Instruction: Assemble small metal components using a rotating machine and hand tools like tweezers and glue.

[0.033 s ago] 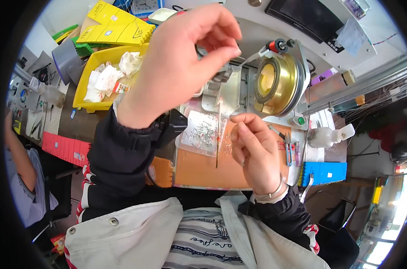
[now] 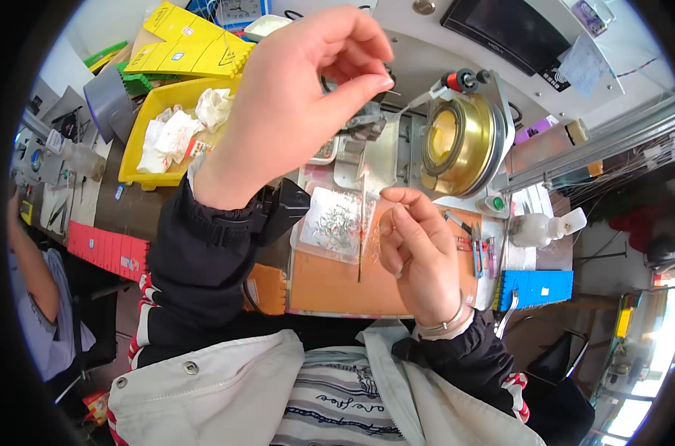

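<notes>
My left hand (image 2: 293, 108) is raised in front of the machine, its thumb and fingers curled into a pinch. A short, thin pale sliver shows by its fingertips; I cannot make out what they hold. Lower and to the right, my right hand (image 2: 420, 249) is closed over the brown mat (image 2: 326, 282), thumb against the bent index finger. Whatever it grips, if anything, is too small to tell. Between the hands lies a thin dark stick (image 2: 360, 256). Beside it, a clear shallow tray (image 2: 301, 241) holds many tiny metal pieces.
A gold-coloured round wheel (image 2: 462, 141) is mounted on the machine. At left is a yellow bin (image 2: 145, 175) with crumpled white tissue. Tweezers (image 2: 479, 249), a white squeeze bottle (image 2: 534, 229) and a blue strip holder (image 2: 534, 288) are on the right. A co-worker's arm (image 2: 34, 275) shows far left.
The whole view has shifted very slightly. Both hands keep the same pinched poses.
</notes>
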Tool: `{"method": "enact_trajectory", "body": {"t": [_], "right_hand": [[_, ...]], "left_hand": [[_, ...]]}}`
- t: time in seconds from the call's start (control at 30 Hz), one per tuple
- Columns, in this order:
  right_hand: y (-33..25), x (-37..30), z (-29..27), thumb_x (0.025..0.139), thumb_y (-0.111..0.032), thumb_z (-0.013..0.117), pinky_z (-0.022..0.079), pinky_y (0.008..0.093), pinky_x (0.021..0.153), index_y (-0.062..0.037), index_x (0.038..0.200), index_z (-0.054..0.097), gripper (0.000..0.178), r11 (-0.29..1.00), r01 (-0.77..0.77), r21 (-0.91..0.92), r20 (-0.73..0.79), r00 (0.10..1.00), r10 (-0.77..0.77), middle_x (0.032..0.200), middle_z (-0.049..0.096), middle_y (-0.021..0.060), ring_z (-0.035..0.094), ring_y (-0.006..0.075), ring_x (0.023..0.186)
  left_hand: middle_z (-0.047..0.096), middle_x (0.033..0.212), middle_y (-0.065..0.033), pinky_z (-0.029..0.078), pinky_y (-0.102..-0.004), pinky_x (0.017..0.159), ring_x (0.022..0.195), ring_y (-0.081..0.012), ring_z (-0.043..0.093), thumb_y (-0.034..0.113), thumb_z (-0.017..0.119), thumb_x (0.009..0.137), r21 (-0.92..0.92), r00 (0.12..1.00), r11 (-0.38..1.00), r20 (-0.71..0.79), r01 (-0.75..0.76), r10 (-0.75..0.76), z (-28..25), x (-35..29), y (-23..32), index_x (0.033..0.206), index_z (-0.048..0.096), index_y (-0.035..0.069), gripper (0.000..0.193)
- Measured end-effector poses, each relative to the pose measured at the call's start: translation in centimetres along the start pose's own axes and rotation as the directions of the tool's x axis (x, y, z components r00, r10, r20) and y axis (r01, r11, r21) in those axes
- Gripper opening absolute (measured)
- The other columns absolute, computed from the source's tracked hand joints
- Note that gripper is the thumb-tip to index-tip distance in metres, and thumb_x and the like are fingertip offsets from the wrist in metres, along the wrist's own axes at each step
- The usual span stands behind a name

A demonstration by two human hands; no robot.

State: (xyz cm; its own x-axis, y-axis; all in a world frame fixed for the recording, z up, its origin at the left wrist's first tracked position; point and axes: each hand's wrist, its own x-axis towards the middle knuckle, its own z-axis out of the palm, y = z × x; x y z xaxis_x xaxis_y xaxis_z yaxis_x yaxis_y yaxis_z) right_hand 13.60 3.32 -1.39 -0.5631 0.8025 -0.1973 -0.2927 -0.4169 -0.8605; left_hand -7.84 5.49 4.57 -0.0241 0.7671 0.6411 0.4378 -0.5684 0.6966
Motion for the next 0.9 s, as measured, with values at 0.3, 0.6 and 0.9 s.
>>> {"method": "enact_trajectory", "body": {"t": [0.3,0.6,0.9], "right_hand": [[0.7,7.0,4.5,0.098,-0.025,0.064,0.028,0.0194,0.053,-0.0061,0.139,0.049,0.047,0.937,0.179,0.300,-0.357,0.932,-0.064,0.088,0.047,-0.0093,0.037,0.0014,0.064],[1.5,7.4,5.3,0.101,-0.019,0.060,0.026,0.0204,0.051,-0.0081,0.101,0.057,0.011,0.914,0.321,0.247,-0.470,0.865,-0.177,0.073,0.044,-0.0071,0.035,0.0026,0.060],[0.5,8.3,4.6,0.106,-0.015,0.045,0.040,0.0205,0.055,-0.0056,0.106,0.049,0.010,0.760,0.558,-0.332,-0.283,0.710,-0.645,0.086,0.058,0.0031,0.052,0.0059,0.064]], "left_hand": [[0.063,0.090,-0.0021,0.052,-0.0235,0.074,0.081,-0.0089,0.064,-0.004,0.064,0.087,-0.129,0.983,0.977,0.098,0.168,-0.156,-1.4,0.5,-2.8,0.101,0.059,0.000,0.015],[0.065,0.084,-0.0058,0.052,-0.0261,0.069,0.078,-0.0123,0.065,-0.001,0.066,0.085,-0.103,0.979,0.978,0.116,0.180,-0.168,-1.2,0.2,-3.3,0.097,0.061,0.000,0.014],[0.065,0.087,-0.0078,0.053,-0.0270,0.070,0.080,-0.0142,0.068,-0.002,0.065,0.085,-0.133,0.978,0.978,0.157,0.159,-0.138,-0.3,0.4,-3.8,0.099,0.060,-0.002,0.014]]}}
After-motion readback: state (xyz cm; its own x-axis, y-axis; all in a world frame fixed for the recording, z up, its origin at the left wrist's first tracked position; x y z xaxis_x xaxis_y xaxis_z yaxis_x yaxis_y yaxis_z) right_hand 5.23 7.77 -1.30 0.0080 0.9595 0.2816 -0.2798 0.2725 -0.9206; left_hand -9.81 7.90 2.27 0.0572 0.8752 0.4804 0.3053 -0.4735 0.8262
